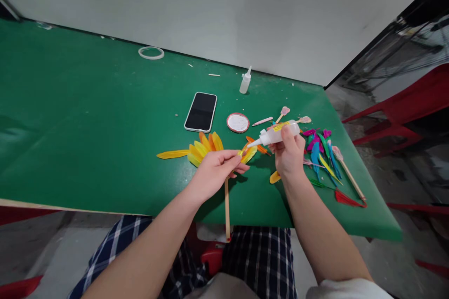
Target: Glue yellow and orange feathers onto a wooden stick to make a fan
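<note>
My left hand [219, 168] is closed in a pinch on the small end of a yellow feather. Beneath that hand lies a fan of yellow and orange feathers [201, 149] on a wooden stick [227, 210]; the fan's middle is hidden. My right hand [290, 154] grips a clear glue bottle [277, 134] with a yellow label, tilted so its nozzle points down-left. The nozzle tip is right at the pinched feather; whether they touch I cannot tell. A loose yellow feather [172, 154] is left of the fan, and an orange feather [261, 148] is near the bottle.
A phone [201, 112], a round white lid [237, 122], tweezers [262, 121] and a small dropper bottle [245, 82] stand or lie beyond my hands. Coloured feathers [315, 154], a stick with a red tassel [349, 173] and flower-topped sticks [285, 111] are at right. A clear ring [151, 58] lies by the wall.
</note>
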`<state>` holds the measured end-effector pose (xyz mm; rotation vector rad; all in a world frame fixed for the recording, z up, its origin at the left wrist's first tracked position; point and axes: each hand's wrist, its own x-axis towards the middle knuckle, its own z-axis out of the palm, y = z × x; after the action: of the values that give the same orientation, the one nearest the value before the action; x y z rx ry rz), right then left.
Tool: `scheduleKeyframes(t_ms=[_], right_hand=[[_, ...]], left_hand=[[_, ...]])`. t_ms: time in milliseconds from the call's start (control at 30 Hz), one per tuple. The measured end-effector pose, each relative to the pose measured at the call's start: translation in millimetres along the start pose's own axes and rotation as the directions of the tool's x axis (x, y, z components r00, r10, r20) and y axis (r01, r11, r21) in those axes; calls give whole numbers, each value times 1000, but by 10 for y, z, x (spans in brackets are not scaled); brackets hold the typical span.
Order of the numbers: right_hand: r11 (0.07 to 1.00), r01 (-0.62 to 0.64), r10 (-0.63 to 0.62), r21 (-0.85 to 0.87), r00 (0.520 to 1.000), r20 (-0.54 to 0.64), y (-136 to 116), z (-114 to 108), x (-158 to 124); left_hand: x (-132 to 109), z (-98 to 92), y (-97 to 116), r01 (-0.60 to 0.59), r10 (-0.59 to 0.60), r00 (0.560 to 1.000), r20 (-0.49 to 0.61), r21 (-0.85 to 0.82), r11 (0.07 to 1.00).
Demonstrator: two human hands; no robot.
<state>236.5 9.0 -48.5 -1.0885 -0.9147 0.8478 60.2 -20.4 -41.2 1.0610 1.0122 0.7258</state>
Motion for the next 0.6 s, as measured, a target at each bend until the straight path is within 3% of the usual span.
scheduleKeyframes(t_ms=[600], right_hand=[[999,-36,36,10,999,-30,-8,6,12]], left_hand=[[-8,-2,18,9,-10,1000,16,15,1000]])
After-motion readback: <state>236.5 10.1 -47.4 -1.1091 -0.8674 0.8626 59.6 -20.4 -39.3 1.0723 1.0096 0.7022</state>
